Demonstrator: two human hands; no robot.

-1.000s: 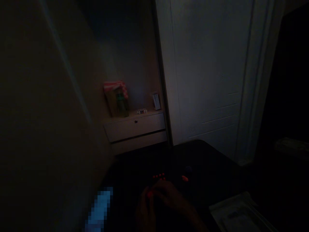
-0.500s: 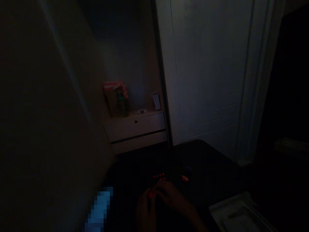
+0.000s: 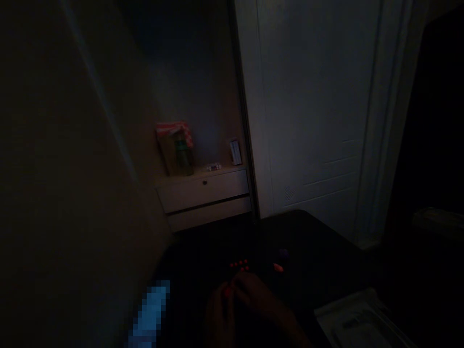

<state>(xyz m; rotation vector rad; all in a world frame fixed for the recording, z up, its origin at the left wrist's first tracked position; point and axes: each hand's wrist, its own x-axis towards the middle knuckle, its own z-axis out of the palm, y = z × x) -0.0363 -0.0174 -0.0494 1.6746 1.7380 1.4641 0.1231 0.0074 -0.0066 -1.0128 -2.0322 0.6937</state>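
In the dim light, my left hand (image 3: pixel 220 309) and my right hand (image 3: pixel 250 290) meet over a dark tabletop (image 3: pixel 308 241). A small red lump (image 3: pixel 227 291), soft-looking, is held between the fingertips of my left hand. The bent fingers of my right hand pinch at its upper edge; whether they grip a piece of it is too dark to tell. Just beyond my right hand lie several small red balls (image 3: pixel 240 262) in loose rows. To the right rests an orange-pink piece (image 3: pixel 278 268), with a dark purple lump (image 3: pixel 283 253) behind it.
A pale tray-like object (image 3: pixel 348 309) lies at the lower right. Left of my hands is a blurred-out bluish patch (image 3: pixel 150 309). Beyond the table stand a drawer unit (image 3: pixel 206 193) holding a green-topped bottle (image 3: pixel 184 157) and a red-and-white bag (image 3: pixel 172 127), and a white door (image 3: pixel 311 106).
Both hands stay almost in place around the red lump, with only slight finger movement. The small balls and the other pieces lie as before.
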